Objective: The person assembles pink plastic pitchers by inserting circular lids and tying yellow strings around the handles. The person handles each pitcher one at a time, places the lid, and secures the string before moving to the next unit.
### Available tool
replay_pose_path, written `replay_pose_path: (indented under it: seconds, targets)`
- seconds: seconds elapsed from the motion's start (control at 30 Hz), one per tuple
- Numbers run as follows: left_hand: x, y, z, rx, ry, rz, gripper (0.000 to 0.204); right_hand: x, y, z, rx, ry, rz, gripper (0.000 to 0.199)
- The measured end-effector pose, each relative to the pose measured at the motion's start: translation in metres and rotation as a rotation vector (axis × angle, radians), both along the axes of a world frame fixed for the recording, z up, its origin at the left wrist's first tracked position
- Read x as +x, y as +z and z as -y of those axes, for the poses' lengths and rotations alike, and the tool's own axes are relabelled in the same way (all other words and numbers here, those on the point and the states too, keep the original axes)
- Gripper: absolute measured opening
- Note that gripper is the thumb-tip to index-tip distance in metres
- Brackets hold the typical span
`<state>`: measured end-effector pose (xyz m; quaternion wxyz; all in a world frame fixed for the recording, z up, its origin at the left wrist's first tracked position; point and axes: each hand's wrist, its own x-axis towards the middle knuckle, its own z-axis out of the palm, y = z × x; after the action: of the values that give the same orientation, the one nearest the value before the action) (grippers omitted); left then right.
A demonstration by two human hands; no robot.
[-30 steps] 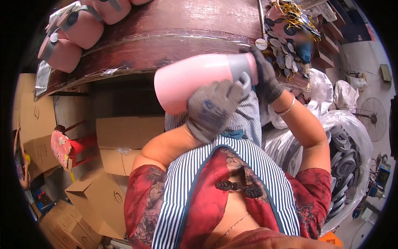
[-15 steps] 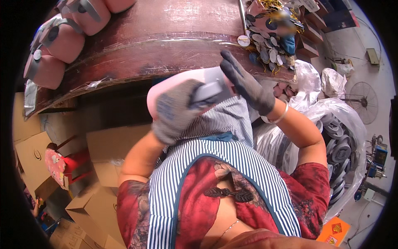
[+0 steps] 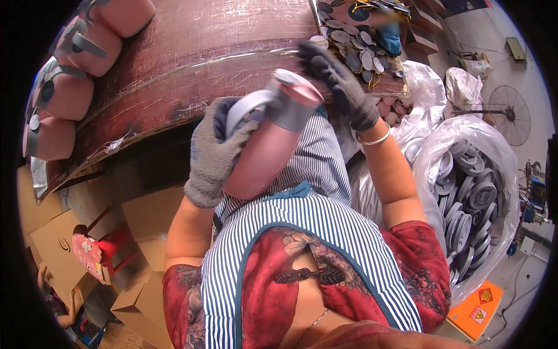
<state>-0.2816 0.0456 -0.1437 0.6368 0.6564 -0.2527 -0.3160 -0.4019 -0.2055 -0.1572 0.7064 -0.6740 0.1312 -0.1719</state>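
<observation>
In a grey knit glove, my left hand (image 3: 210,157) grips the grey handle of a pink vacuum jug (image 3: 266,152). The jug is tilted, its grey collar and spout end up and to the right, its base low over my striped apron (image 3: 317,160). My right hand (image 3: 343,87), gloved too, is apart from the jug at its upper right; its fingers are stretched out, slightly blurred, and nothing shows in them. Just beyond those fingers, a pile of oval grey tags (image 3: 351,43) with yellow strings lies on the table's right end.
More pink jugs (image 3: 61,96) line the left of the worn red-brown table (image 3: 232,35). A clear plastic bag of grey lids (image 3: 476,195) stands at my right, with a fan (image 3: 505,116) beyond. Cardboard boxes (image 3: 142,291) and a red chair (image 3: 96,250) are at left, near another person's arm (image 3: 70,305).
The jug has swung from lying nearly level to a steep tilt, spout end up. My right hand has come off its top and moved up toward the tags; the left keeps its grip.
</observation>
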Motion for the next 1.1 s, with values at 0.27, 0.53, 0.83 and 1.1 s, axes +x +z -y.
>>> replay_pose_path:
  seconds: [0.27, 0.53, 0.83, 1.1]
  targets:
    - [-0.013, 0.007, 0.005, -0.045, -0.069, -0.447, 0.043, -0.034, -0.063, 0.113, -1.677, -0.780, -0.767, 0.045]
    - [-0.020, 0.006, 0.003, -0.044, -0.023, -0.663, 0.040, -0.035, -0.022, 0.089, -0.252, -0.810, 0.162, 0.020]
    - [0.018, -0.015, -0.011, 0.049, -0.188, -0.036, 0.042, -0.021, -0.004, -0.059, 0.222, -0.350, -0.176, 0.026]
    - [0.018, -0.028, 0.002, 0.118, -0.105, 0.288, 0.045, -0.006, -0.010, -0.095, 0.120, -0.352, -0.168, 0.024]
